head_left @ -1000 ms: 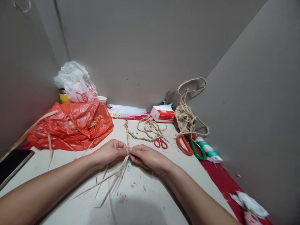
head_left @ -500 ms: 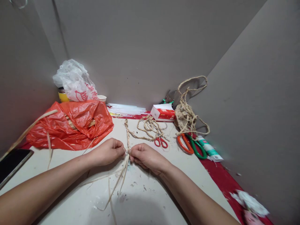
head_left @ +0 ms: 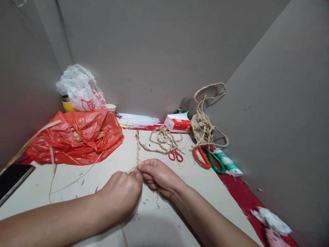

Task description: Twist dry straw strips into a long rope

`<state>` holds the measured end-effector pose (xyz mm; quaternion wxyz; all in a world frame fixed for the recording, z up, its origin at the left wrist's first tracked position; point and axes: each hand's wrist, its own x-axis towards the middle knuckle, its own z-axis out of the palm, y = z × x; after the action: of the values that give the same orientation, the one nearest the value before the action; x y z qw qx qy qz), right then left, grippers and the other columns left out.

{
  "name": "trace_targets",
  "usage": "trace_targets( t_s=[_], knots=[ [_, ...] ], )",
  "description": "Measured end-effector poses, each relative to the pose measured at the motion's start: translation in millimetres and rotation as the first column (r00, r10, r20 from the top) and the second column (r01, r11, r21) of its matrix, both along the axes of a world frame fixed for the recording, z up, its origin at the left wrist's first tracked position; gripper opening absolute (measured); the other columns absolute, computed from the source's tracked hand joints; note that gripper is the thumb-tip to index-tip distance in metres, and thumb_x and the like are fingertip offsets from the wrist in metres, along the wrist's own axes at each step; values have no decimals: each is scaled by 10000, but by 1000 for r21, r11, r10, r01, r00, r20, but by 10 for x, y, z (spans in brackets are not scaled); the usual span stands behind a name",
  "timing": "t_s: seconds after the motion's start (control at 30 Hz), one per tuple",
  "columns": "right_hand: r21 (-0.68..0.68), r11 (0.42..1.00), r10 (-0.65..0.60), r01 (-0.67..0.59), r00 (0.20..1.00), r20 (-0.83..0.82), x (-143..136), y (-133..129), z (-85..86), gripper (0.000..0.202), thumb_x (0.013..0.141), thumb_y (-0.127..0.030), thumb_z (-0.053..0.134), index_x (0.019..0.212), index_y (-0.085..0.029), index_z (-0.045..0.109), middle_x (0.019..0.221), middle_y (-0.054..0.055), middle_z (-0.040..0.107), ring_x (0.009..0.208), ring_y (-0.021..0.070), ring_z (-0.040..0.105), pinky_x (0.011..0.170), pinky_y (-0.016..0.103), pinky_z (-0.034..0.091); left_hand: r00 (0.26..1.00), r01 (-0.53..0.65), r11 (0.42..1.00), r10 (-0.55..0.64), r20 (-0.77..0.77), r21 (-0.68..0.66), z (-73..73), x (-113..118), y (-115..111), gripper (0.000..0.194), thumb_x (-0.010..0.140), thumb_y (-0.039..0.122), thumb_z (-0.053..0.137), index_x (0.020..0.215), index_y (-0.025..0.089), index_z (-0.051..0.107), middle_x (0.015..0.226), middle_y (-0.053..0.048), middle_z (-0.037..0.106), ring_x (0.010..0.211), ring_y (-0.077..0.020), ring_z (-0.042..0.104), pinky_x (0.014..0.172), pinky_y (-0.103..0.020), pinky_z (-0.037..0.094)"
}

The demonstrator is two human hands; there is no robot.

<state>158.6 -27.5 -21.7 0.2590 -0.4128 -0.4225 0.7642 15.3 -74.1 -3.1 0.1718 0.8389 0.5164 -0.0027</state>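
Observation:
A braided straw cord [head_left: 138, 151] runs down the white board to my fingers and links to a loose coil [head_left: 164, 137] farther back. My right hand [head_left: 156, 176] pinches the lower end of the braid between thumb and forefinger. Just left of it and touching it, my left hand [head_left: 125, 192] is closed around the straw strands, its back turned up. The strands below the braid are mostly hidden behind my fingers. Red-handled scissors [head_left: 176, 156] lie beside the coil.
An orange plastic bag [head_left: 82, 137] with straw and a phone [head_left: 15, 180] sit at left. Behind are a red-and-white box [head_left: 178, 123] and clear sticks [head_left: 138, 120]. At right are a rope bundle [head_left: 203, 127], orange and green handles [head_left: 202, 157] and a tube [head_left: 228, 163].
My left hand has moved down and closed more, turning its back up. The strands that hung below the braid are now mostly out of sight. My right hand stays nearly in place.

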Motion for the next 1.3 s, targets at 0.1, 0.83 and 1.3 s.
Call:
trace_targets(
  t_s=[0.1,0.83,1.3],
  knots=[
    [-23,999,27,-27,999,-20,44,39,4,205,714,-316,620,733,-115,584,383,-126,252,343,18,94,322,180,43,986,12,995,5,168,-101,99,-76,32,146,707,248,532,582,176,553,514,-48,529,469,-161,454,524,-284,315],
    [270,936,138,-224,943,301,150,139,-49,210,783,-309,536,699,-122,583,460,-79,343,393,37,212,379,201,115,454,-32,716,632,628,-697,-188,-99,499,224,703,329,580,632,116,584,530,24,524,347,-22,243,363,-224,102],
    [405,785,94,-470,736,670,359,275,104,263,813,-274,441,678,-128,614,506,-20,443,460,83,358,449,202,254,316,-159,756,648,693,-635,-326,-33,463,108,627,224,604,566,137,585,435,34,526,410,-69,394,462,-210,270]
  ],
)
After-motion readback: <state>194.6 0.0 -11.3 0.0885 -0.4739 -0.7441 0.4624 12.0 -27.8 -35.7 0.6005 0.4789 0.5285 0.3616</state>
